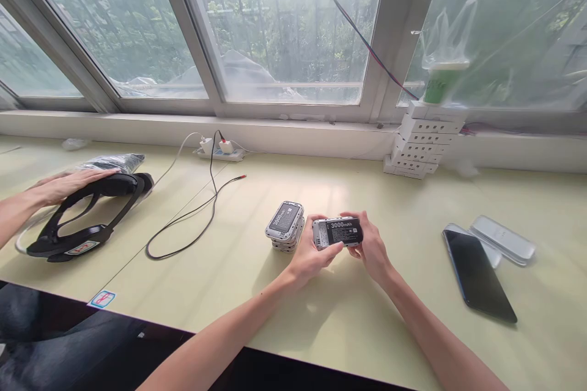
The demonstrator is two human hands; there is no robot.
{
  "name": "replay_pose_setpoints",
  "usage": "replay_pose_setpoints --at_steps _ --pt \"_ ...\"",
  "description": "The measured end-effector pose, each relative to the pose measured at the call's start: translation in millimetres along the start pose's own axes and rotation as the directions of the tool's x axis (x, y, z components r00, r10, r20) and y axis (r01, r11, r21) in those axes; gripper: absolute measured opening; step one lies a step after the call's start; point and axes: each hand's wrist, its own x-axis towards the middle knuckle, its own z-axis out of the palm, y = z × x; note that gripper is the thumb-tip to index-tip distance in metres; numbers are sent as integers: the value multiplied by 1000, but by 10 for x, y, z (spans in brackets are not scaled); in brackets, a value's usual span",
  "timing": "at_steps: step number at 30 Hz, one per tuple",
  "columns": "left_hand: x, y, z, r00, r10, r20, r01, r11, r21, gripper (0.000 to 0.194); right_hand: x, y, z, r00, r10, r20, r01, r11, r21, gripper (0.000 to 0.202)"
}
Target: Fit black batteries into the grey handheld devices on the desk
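My left hand (pixel 312 253): holds the left end of the battery (pixel 338 233).
My right hand (pixel 371 244): holds its right end.
Battery: just above the middle of the tabletop (pixel 367 317).
Battery pile (pixel 285 225): just left of it.
Phone (pixel 478 274): near the right edge.

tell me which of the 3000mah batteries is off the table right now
The battery gripped between the left hand and right hand, label up. The others sit stacked on the table, just left of it.
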Motion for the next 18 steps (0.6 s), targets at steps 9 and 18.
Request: replay_pose_setpoints --at_steps 9,18 --pt "-1 5 10 999 -41 18 42 997 -58 62 21 33 -11 982 150 111 -169 967 189 49" --pt "-9 5 -8 998 -27 64 30 999 -38 59 -29 15 22 984 131 117 -149 976 158 48"
